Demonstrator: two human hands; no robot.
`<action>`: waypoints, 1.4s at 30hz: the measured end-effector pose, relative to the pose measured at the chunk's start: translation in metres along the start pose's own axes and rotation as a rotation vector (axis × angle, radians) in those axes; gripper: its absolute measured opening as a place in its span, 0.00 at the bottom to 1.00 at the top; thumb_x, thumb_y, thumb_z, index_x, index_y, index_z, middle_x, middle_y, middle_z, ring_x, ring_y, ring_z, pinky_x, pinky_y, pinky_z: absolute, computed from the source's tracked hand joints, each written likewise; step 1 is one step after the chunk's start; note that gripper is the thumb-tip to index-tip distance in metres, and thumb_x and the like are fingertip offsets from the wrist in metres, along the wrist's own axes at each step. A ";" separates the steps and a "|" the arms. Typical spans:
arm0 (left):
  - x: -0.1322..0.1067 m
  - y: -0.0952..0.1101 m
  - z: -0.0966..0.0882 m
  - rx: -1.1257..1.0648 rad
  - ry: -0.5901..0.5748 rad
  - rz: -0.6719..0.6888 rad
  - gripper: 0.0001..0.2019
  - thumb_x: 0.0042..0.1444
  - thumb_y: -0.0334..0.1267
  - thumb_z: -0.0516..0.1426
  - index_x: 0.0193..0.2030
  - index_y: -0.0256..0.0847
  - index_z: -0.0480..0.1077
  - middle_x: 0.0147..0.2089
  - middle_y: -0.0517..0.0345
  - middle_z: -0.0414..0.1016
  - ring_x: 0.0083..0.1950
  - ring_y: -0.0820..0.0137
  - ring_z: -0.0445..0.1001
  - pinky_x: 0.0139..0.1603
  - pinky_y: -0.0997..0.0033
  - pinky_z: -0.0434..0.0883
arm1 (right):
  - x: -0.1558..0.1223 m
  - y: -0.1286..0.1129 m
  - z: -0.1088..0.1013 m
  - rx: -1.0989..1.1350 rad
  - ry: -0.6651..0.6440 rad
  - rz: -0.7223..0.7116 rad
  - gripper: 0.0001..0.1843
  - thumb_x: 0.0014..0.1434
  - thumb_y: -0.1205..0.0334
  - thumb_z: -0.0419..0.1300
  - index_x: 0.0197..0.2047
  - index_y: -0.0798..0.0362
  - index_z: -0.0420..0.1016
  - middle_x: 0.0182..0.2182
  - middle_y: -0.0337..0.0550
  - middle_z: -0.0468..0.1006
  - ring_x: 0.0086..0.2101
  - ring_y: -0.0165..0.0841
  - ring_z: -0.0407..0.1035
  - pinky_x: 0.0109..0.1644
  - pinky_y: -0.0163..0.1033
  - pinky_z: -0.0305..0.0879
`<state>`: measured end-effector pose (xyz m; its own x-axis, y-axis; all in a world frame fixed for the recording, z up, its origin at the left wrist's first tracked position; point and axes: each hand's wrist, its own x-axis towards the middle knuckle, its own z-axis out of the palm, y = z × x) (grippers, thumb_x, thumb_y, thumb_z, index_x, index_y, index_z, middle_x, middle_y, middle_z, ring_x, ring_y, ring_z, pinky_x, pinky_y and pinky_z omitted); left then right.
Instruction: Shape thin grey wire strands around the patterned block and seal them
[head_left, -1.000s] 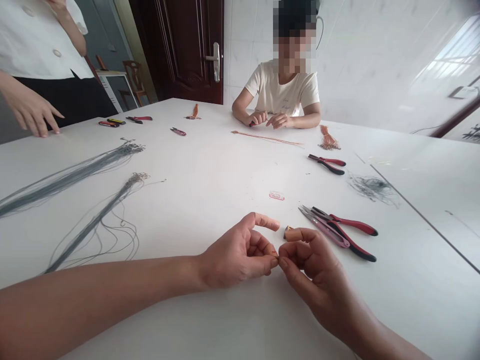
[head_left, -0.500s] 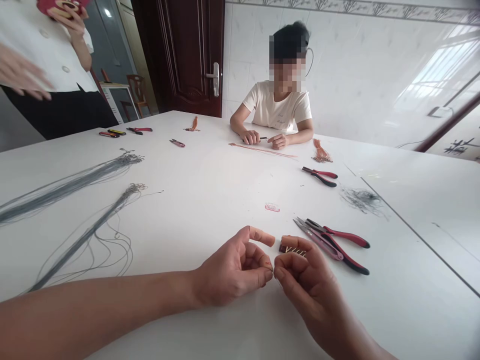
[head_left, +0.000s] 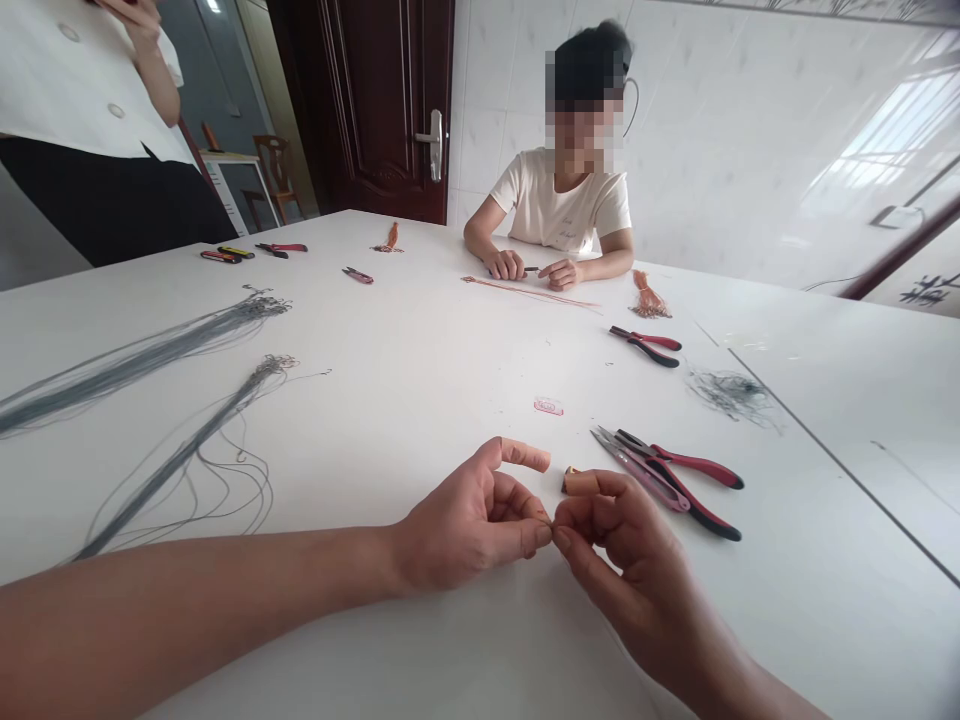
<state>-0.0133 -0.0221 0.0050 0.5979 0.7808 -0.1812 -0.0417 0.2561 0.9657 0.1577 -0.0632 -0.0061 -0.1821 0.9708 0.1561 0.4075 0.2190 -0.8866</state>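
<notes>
Over the near part of the white table point(head_left: 405, 420), my left hand point(head_left: 472, 520) is closed in a thumb-and-finger pinch, index finger stretched out above it. My right hand point(head_left: 622, 550) pinches at the same spot, its fingertips meeting the left ones. What they hold is too small to make out; a speck of orange shows at the left fingertips. Behind my right index finger is a small dark and gold item point(head_left: 568, 482), mostly hidden. To the right lie red-and-black pliers point(head_left: 697, 495) and pink-handled snips point(head_left: 649, 483), side by side.
Two bundles of grey cords point(head_left: 165, 350) with small metal ends lie left. Another pair of pliers point(head_left: 649, 345) and a tangle of thin strands point(head_left: 731, 393) lie right. Across the table a seated person point(head_left: 566, 215) works near orange cords point(head_left: 649, 295). Another person point(head_left: 97, 90) stands at left.
My fingertips have come together, closing the small gap between the hands. The view has shifted slightly. The standing person's lowered hand is out of view.
</notes>
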 end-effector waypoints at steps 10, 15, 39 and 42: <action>0.003 0.004 -0.002 -0.020 0.080 0.017 0.22 0.50 0.37 0.59 0.50 0.45 0.57 0.31 0.63 0.67 0.31 0.77 0.66 0.38 0.68 0.64 | 0.019 0.014 -0.035 -0.555 0.071 -0.205 0.13 0.58 0.62 0.54 0.47 0.47 0.62 0.41 0.45 0.72 0.41 0.39 0.66 0.40 0.46 0.66; 0.003 0.004 -0.004 -0.026 0.116 0.011 0.22 0.49 0.37 0.59 0.50 0.45 0.57 0.30 0.64 0.67 0.29 0.77 0.66 0.36 0.69 0.63 | 0.023 0.028 -0.035 -0.630 -0.038 -0.212 0.16 0.60 0.65 0.50 0.52 0.50 0.60 0.42 0.49 0.72 0.43 0.42 0.66 0.44 0.52 0.65; 0.003 -0.001 0.000 -0.003 0.069 0.055 0.21 0.49 0.37 0.59 0.49 0.46 0.58 0.33 0.62 0.67 0.35 0.75 0.66 0.41 0.66 0.64 | 0.009 -0.019 -0.002 0.386 0.087 0.333 0.21 0.50 0.54 0.61 0.44 0.49 0.59 0.25 0.33 0.67 0.22 0.25 0.54 0.26 0.33 0.52; 0.003 -0.003 0.001 -0.012 0.064 0.067 0.19 0.50 0.35 0.58 0.48 0.45 0.58 0.31 0.64 0.66 0.33 0.77 0.65 0.39 0.68 0.63 | 0.010 -0.022 -0.001 0.453 0.075 0.403 0.21 0.50 0.53 0.62 0.43 0.50 0.59 0.24 0.31 0.65 0.22 0.23 0.52 0.26 0.31 0.50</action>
<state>-0.0104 -0.0208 0.0017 0.5408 0.8313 -0.1286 -0.0891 0.2086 0.9739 0.1479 -0.0585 0.0154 -0.0222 0.9765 -0.2143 0.0073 -0.2142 -0.9768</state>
